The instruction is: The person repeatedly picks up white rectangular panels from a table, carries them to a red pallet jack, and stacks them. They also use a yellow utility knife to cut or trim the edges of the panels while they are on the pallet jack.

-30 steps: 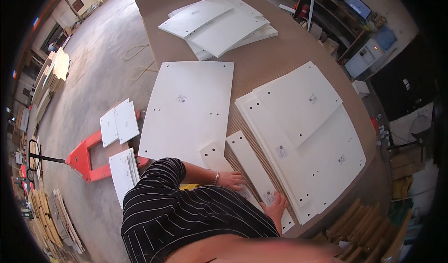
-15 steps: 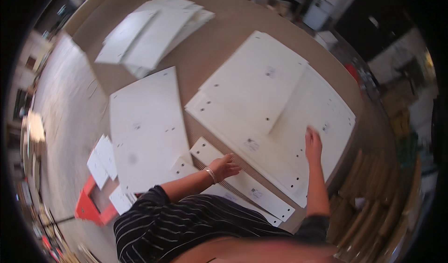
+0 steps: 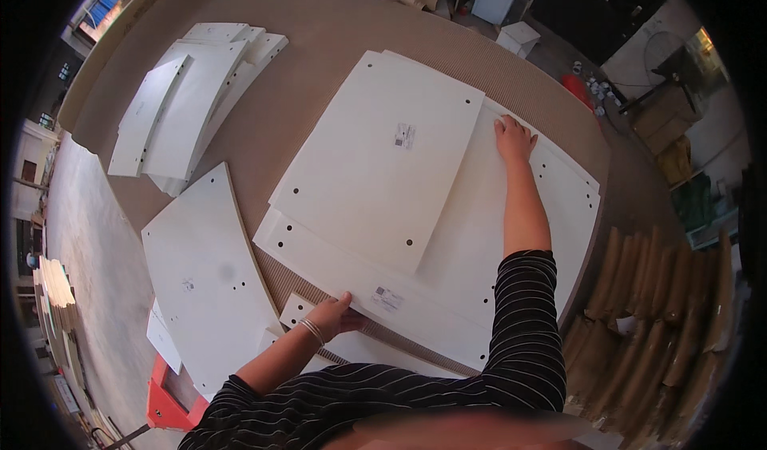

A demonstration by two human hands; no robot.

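Observation:
Near the close long edge of a large white panel (image 3: pixel 455 310), my left hand (image 3: pixel 334 317) has its thumb at the edge and its fingers lower, apart from the thumb. Whether it bears on the panel I cannot tell. My right hand (image 3: pixel 515 140) rests with fingers spread at the far edge of the panels beneath, beside a smaller top panel (image 3: pixel 383 154). That top panel carries a printed label and dark holes near its corners. A narrow white strip (image 3: pixel 296 309) with holes shows by my left wrist, partly covered by my arm.
Another white panel (image 3: pixel 204 266) lies at the left. Several stacked panels (image 3: pixel 188 91) are at the far left of the brown corrugated surface (image 3: pixel 264 142). A red metal part (image 3: pixel 165 398) stands at lower left, and brown wrapped bundles (image 3: pixel 647 306) are stacked at right.
My right hand has moved from above the panels to their far edge. My left hand has gone from hovering over the narrow strips to the large panel's near edge. The view has shifted.

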